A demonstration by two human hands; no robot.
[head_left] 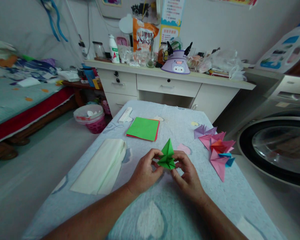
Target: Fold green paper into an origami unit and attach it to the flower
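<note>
A folded green origami piece (168,155) is held up between both my hands, over the middle of the cloth-covered table (150,186). Its pointed tip faces away from me, and several folds show at its near end. My left hand (148,168) pinches its left side, while my right hand (186,171) grips the right side between thumb and fingers. Beyond my left hand lies a stack of square paper (143,129), green on top with red edges showing beneath. Several finished-looking origami pieces (218,146) in purple, pink, red and blue lie along the right edge.
A folded pale cloth (101,166) lies on the table's left, with a small white box (125,115) farther back. Behind stands a white cabinet (165,85) crowded with jars and bags. A washing machine (277,133) is at right, a pink bin (92,120) at left.
</note>
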